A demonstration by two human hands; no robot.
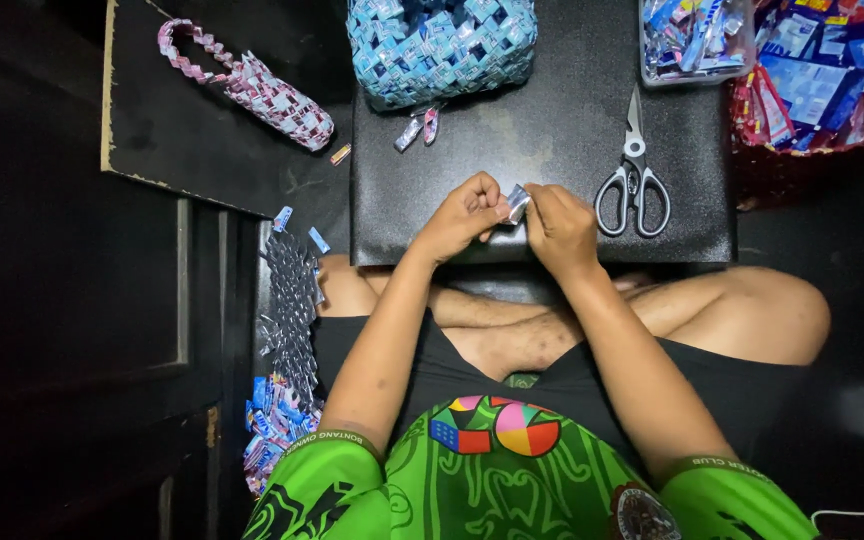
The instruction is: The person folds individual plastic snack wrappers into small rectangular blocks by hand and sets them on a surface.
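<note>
Both of my hands meet over the near edge of a black board [552, 130] resting across my lap. My left hand [464, 215] and my right hand [560, 225] pinch a small folded silvery wrapper strip [518, 203] between their fingertips. A pair of scissors [633, 175] with grey and black handles lies on the board just right of my right hand, blades pointing away. A blue and white woven basket [442, 45] made of folded wrappers sits at the board's far edge, with two small folded pieces [418, 128] beside it.
A pink woven pouch with a handle [252, 85] lies on a dark panel at the left. A clear box of wrapper strips [692, 40] and a red basket of blue wrappers [822, 80] stand at the far right. A long woven chain [287, 330] runs by my left knee.
</note>
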